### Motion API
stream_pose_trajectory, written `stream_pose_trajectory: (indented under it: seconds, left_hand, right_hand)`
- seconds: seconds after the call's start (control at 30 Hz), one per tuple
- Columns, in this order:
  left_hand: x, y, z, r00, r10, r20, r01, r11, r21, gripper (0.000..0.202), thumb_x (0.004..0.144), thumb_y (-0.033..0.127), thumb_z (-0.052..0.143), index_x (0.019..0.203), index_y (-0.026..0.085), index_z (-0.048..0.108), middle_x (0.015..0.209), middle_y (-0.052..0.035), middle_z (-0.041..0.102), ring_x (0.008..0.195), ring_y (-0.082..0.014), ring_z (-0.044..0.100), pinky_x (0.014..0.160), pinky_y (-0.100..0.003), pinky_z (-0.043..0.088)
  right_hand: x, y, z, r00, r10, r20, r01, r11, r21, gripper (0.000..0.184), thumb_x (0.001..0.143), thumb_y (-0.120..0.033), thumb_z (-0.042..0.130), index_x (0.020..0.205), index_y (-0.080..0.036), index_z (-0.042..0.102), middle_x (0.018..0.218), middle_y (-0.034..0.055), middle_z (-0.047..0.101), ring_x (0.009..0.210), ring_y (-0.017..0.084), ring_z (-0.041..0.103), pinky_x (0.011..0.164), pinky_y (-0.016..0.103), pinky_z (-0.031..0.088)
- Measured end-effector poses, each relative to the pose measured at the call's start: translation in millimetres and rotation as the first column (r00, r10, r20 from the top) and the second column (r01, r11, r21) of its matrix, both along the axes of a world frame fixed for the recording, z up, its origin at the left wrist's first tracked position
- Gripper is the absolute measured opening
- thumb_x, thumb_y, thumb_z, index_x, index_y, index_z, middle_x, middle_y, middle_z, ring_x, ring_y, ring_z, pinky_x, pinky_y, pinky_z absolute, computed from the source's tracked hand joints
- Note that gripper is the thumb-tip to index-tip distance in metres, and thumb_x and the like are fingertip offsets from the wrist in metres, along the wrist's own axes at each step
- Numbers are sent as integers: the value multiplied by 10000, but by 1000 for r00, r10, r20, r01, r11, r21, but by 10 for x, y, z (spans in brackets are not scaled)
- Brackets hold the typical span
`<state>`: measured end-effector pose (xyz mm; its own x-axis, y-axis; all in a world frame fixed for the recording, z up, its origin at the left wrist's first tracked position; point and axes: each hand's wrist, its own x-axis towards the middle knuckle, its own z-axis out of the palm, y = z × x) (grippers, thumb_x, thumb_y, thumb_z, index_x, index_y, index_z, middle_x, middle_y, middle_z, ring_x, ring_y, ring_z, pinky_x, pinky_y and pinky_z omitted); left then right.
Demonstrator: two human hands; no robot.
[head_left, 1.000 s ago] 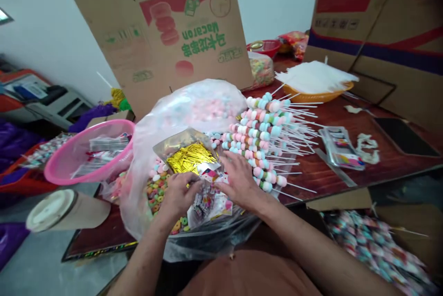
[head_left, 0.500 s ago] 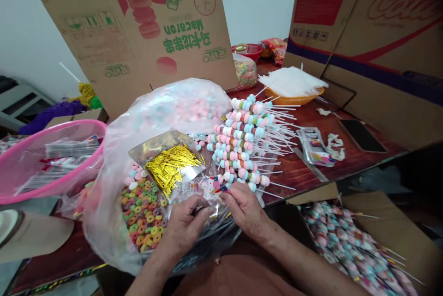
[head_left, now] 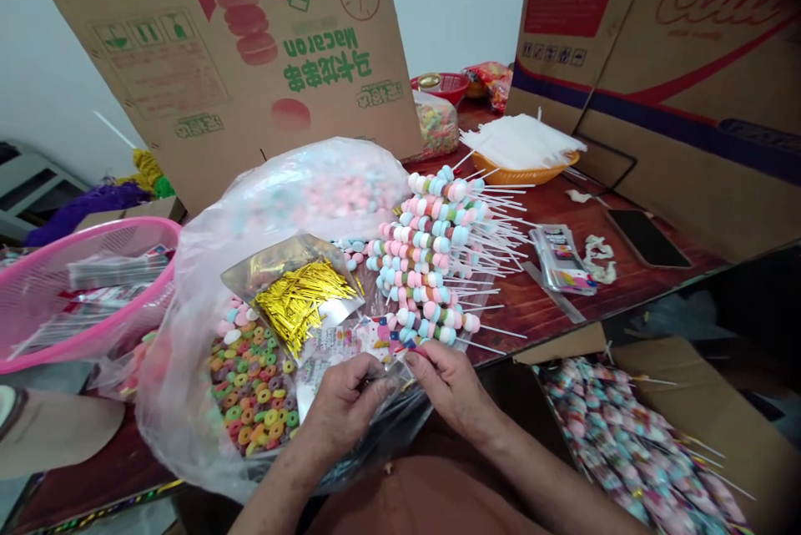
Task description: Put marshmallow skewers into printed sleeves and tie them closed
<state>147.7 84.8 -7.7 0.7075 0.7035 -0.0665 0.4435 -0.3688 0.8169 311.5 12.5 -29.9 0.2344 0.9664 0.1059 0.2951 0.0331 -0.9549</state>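
Head: hands, wrapper near table edge

1. The wall is plain and pale, a bluish white, showing between two tall cardboard cartons and again at the far left.
2. The left carton, printed with green lettering upside down, leans slightly and hides much of the wall; the right carton, with red and dark blue bands, fills the upper right.
3. The table is a glossy, dark reddish brown, with a patterned, gold-flecked trim along its lower left edge.
4. A grey slatted piece of furniture stands at the far left, partly cut off.
5. Pale grey floor shows below the table's left end.
6. Light is soft and even; the space beneath the table's right side is too dark to read.
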Motion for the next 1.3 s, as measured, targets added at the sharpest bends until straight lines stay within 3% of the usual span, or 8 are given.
stream_pose_trajectory:
  seconds: [0.17,0.37,0.5,0.6,0.73,0.93,1.13,1.3]
  left_hand:
    - [-14,58,66,980,-186,-71,191,979,64,302,879,343,401,757,189,630,653,-6,606,620,-132,533,597,-216,394]
    - [-4,23,23,988,-153,-11,152,964,219,257,887,278,406,861,184,643,739,-37,650,691,-150,586,652,-235,435]
    - [-117,58,-15,995,-75,70,49,947,317,234,886,238,414,917,181,639,819,-52,677,781,-161,613,713,-254,462]
    - [-237,124,-45,990,-71,121,18,919,393,209,873,205,451,983,191,628,904,-49,687,860,-165,616,774,-272,463]
    - [-349,183,-61,985,-98,144,9,854,521,259,863,162,477,1090,227,583,976,-38,682,903,-162,612,821,-293,452]
    - [-387,243,74,978,-193,79,96,756,647,267,869,172,478,1114,232,565,991,-48,686,865,-171,610,782,-322,440]
    - [-393,293,164,976,-217,14,144,693,707,279,870,168,469,1129,229,551,999,-56,685,861,-182,602,744,-335,423]
    - [-435,308,215,960,-279,-34,216,656,723,275,859,143,475,1115,217,543,992,-57,689,841,-181,602,741,-339,397]
  right_hand:
    - [42,49,121,980,153,-125,-159,987,-36,152,789,-310,544,801,-164,588,741,2,547,693,126,479,646,231,376]
    - [130,17,-23,948,-188,-256,176,982,-71,324,824,-423,494,617,-175,489,554,-32,424,544,107,379,523,226,323]
    - [642,-121,-214,878,-416,237,426,905,10,274,859,-359,432,706,-171,560,681,35,556,665,167,473,617,278,364]
    - [934,-215,-392,605,-234,761,340,940,19,183,814,-212,470,900,-167,626,1001,115,614,892,255,495,718,356,350]
    - [1061,-287,-537,424,-138,895,184,981,64,210,834,-130,425,865,-154,631,929,113,635,865,241,520,729,361,366]
    - [1080,-441,-39,644,-242,726,-68,927,370,227,873,-117,428,1057,-174,548,873,60,636,775,160,567,703,271,437]
    - [995,-438,452,360,-172,917,-274,920,280,270,870,-70,367,1031,-144,571,821,79,644,708,188,537,650,333,398]
    - [1067,-452,471,341,-179,923,-296,911,286,265,864,-54,367,987,-119,593,838,93,651,722,185,541,650,318,405]
